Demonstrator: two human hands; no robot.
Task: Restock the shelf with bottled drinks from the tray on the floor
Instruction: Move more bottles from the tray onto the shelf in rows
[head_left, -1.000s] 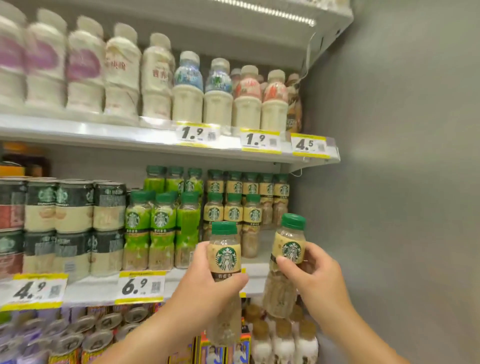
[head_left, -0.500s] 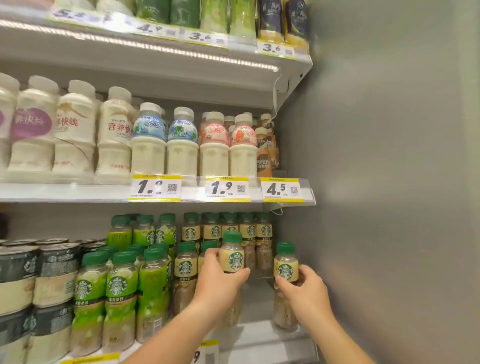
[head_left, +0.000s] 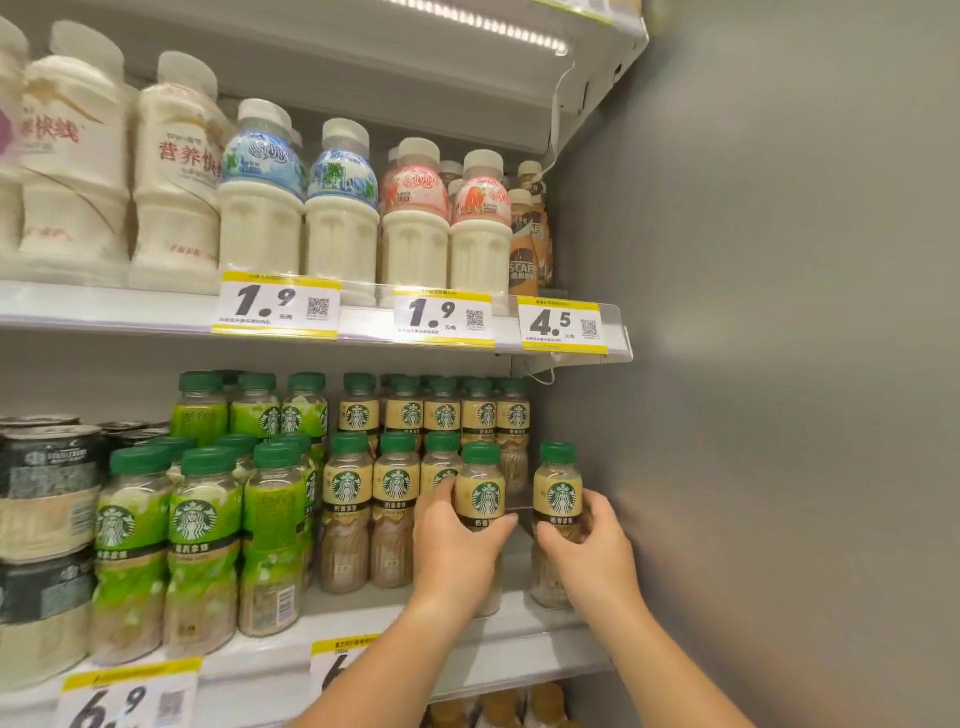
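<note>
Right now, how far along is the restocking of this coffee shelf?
Done: tan coffee bottles already stand in rows on the middle shelf. In hand: the left hand grips the left bottle and the right hand grips the right bottle, both upright at the shelf's right end, neither released yet. Left: letting go. The floor tray is out of view, so remaining stock is unknown.
</note>
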